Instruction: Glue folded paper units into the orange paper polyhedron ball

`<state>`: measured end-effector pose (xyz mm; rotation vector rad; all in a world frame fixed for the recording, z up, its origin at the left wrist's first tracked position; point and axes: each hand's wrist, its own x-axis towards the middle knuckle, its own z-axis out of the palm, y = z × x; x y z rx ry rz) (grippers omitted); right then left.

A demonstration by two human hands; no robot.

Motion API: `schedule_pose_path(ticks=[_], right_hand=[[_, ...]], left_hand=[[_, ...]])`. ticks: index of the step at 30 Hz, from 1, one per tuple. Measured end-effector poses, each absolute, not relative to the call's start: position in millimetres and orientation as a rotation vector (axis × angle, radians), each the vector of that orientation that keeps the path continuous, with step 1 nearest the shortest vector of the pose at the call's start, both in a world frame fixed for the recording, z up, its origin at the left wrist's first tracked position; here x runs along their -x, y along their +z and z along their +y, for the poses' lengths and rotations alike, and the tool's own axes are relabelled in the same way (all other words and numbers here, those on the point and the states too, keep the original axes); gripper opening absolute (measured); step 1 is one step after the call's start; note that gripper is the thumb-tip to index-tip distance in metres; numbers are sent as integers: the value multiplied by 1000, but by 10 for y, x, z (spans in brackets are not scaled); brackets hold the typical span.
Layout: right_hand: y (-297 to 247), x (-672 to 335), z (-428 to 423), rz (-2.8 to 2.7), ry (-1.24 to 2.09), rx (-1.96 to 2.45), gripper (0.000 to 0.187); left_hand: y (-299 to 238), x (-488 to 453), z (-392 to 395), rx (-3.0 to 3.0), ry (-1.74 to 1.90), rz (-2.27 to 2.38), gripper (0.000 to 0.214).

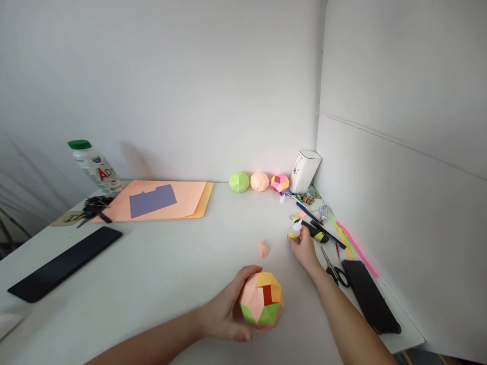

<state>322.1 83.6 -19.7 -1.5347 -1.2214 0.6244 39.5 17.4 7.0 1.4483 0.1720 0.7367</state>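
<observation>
My left hand (228, 312) is wrapped round a folded paper ball (262, 299) of peach, yellow, red and green facets, low over the white table (171, 274). My right hand (304, 248) reaches to the right and grips a small glue bottle (294, 230) with a yellow label, standing on the table. A small orange paper piece (262, 249) lies between the two hands.
Three finished paper balls, green (238, 182), peach (259, 181) and pink-yellow (279, 183), sit by the back wall beside a white box (304, 170). Pens, scissors (335, 268), paper strips and a black phone (369, 296) lie at right. Orange sheets (163, 200), a bottle (95, 167), keys and a black bar (64, 263) lie left.
</observation>
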Motion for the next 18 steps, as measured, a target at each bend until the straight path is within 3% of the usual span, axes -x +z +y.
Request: schedule_pose_path(ticks=[2, 5, 8, 14, 18], right_hand=[[-196, -3227, 838, -1242, 610, 1556, 58], [-211, -3240, 840, -1270, 589, 1577, 61], [-237, -3279, 827, -1303, 574, 1597, 67], [-180, -3351, 721, -1373, 459, 1689, 70], [-58, -3282, 625, -1410, 296, 1747, 67]], left_hand=[[140, -380, 208, -1440, 781, 248, 76], [310, -381, 343, -1415, 810, 867, 56], [472, -449, 560, -1338, 731, 1145, 38], [533, -754, 947, -1237, 358, 1248, 27], [476, -916, 1033, -1211, 239, 1266, 33]])
